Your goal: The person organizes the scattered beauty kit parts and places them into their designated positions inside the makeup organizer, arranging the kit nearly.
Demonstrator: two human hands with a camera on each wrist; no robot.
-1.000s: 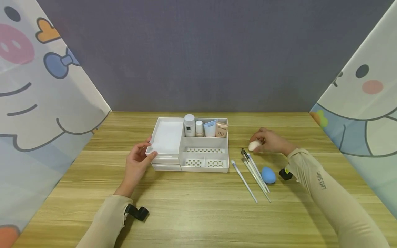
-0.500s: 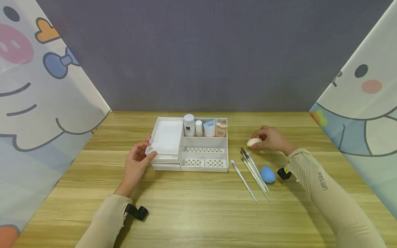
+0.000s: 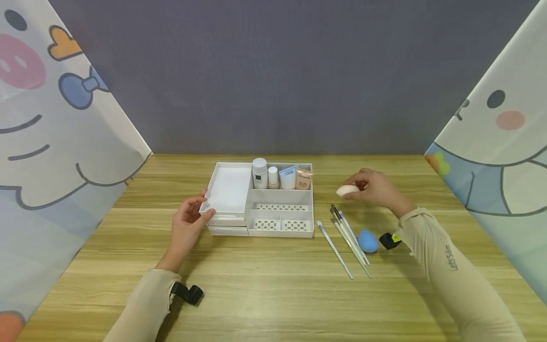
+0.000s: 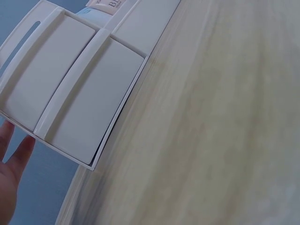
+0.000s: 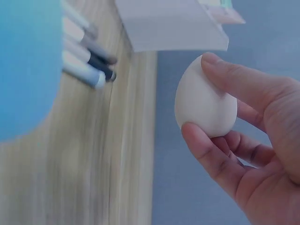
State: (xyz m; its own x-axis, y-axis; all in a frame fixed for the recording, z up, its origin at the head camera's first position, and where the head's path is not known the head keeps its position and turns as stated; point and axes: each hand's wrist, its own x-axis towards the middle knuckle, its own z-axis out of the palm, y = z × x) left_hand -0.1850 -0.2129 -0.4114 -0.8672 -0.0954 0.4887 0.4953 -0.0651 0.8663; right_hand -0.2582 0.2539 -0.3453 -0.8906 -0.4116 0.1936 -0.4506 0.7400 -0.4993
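The person wears beige sleeves [image 3: 461, 280]; dark "LetsSlim" lettering [image 3: 451, 258] marks the right one; small black cameras [image 3: 187, 293] sit at both wrists.

The organizer [image 3: 279, 195] looks smooth plastic, the sponge [image 3: 346, 191] matt, the tabletop [image 3: 265, 294] wood-grained (faintly glossy), the backdrop [image 3: 290, 76] cloth-like.

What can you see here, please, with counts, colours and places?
Table: one, yellow-brown, foreground
Back panel: one, grey, behind
Side panels: two, multicoloured, flanking
Organizer: one, white, on table
Tall bottle: one, white, organizer's back compartment
Short bottle: one, beige and white, likewise
Tube: one, light blue, likewise
BB tube: one, beige, likewise
Makeup brushes: four, mostly white, table
Teardrop sponge: one, blue, table
Egg-shaped sponge: one, off-white, right hand
Sleeves: two, beige, forearms
Wrist cameras: two, black, wrists
Left hand: one, touching organizer
Right hand: one, holding egg-shaped sponge
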